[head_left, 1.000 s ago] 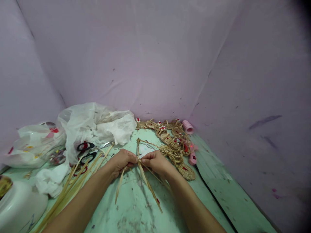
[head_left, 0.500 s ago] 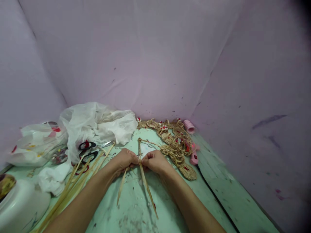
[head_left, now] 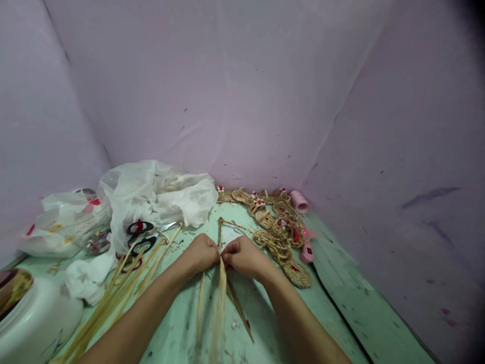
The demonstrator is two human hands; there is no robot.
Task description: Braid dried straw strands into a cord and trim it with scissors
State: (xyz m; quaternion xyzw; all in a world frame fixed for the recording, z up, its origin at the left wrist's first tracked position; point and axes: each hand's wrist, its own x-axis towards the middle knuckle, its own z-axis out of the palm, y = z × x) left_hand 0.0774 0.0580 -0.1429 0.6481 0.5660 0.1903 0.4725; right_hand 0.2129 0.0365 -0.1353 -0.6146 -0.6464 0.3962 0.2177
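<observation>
A thin straw braid (head_left: 220, 233) runs up from between my two hands to a bend on the green table, then off to the right toward the braided coils. My left hand (head_left: 206, 253) is closed in a pinch on the braid's lower end. Close against it, my right hand (head_left: 237, 255) pinches the straw strands from the other side. Below my fingers, loose straw strands (head_left: 221, 308) hang toward the near edge, one to the left, a pale blurred one in the middle and one to the right.
Scissors (head_left: 142, 245), a straw bundle (head_left: 109, 303), white plastic bags (head_left: 155, 197) and a white container (head_left: 41, 318) occupy the left. Braided coils (head_left: 278, 242) with red and white beads, a pink spool (head_left: 299, 201) and a pink corded tool (head_left: 307, 252) are at right.
A pale strand now hangs blurred in the middle below my hands, and the left one hangs straighter. The whole view has shifted slightly.
</observation>
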